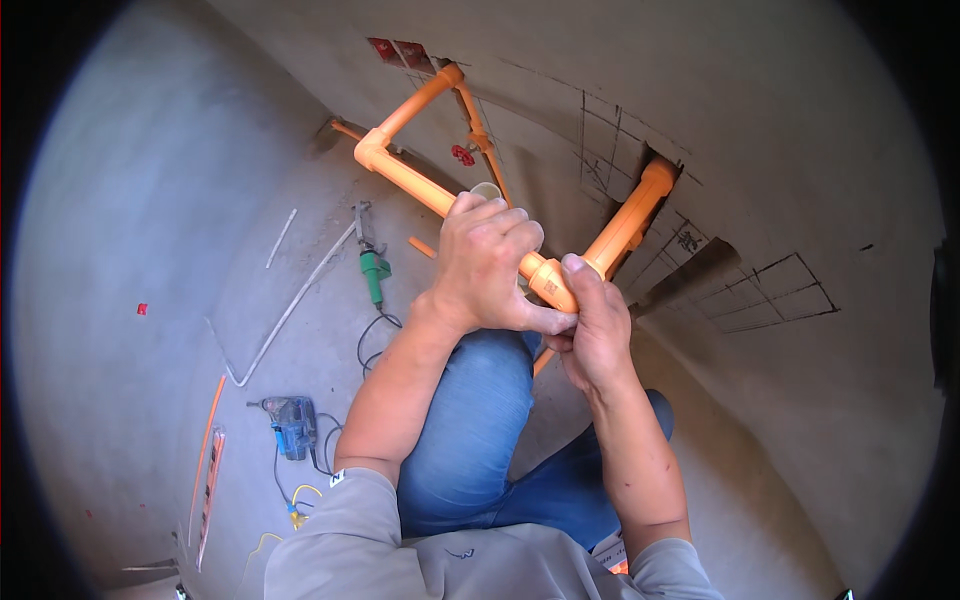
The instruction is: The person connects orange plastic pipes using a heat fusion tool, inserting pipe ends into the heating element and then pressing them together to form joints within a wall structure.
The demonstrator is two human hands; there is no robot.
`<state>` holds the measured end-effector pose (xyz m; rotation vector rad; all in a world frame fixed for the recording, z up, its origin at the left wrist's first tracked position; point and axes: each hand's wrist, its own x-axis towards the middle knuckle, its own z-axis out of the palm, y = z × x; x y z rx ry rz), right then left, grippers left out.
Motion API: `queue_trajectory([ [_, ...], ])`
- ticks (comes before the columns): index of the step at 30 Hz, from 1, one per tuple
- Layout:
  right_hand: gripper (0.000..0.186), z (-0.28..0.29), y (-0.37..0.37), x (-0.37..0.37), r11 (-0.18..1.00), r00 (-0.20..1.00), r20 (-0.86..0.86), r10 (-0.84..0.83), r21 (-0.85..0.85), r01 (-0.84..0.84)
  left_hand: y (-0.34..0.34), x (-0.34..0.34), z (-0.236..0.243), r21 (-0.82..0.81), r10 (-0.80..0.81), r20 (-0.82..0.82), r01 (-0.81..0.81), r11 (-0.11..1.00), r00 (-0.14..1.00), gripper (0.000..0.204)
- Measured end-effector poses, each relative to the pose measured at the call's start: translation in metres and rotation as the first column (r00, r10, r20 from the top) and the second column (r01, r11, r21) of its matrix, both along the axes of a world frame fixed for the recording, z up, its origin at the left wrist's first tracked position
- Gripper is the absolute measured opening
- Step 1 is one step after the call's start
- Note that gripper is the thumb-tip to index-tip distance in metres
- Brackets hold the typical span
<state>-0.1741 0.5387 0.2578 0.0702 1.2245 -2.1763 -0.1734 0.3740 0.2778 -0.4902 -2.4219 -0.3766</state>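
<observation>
An orange plastic pipe (pixel 415 187) slants across in front of the wall, with my left hand (pixel 487 258) wrapped around it from above. At its near end sits an orange elbow fitting (pixel 552 284). Closed about that elbow is my right hand (pixel 598 325), its thumb lying along the side and the fingers partly hidden beneath. From the elbow another orange pipe (pixel 632 215) runs up to the wall on the right. The far end of the slanting pipe meets a second elbow (pixel 372 151), where a further orange length rises toward the wall.
A red valve handle (pixel 463 155) is on piping by the wall. On the floor at left lie a green-handled tool (pixel 374 270), a blue corded power drill (pixel 291 425), a bent grey rod (pixel 290 310) and thin orange strips (pixel 210 440). Chases and black marked lines cover the wall.
</observation>
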Motion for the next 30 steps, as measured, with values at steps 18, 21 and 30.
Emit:
queue_trajectory([
  [18, 0.037, -0.0017, -0.0015, -0.0008, 1.0, 1.0, 0.001, 0.003, -0.031, -0.003, 0.0004, 0.0002, 0.0038, -0.014, 0.013, 0.032, -0.012, 1.0, 0.999, 0.066],
  [21, 0.036, -0.0039, 0.0009, -0.0017, 0.999, 1.0, 0.001, 0.001, -0.042, -0.001, 0.0025, -0.0025, 0.0021, 0.016, -0.005, 0.013, 0.005, 1.0, 1.0, 0.065],
  [30, 0.036, -0.0053, 0.0006, -0.0011, 0.997, 1.0, 0.0, 0.026, -0.07, -0.026, 0.0031, -0.0009, 0.0034, -0.015, 0.001, 0.02, -0.001, 1.0, 1.0, 0.068],
])
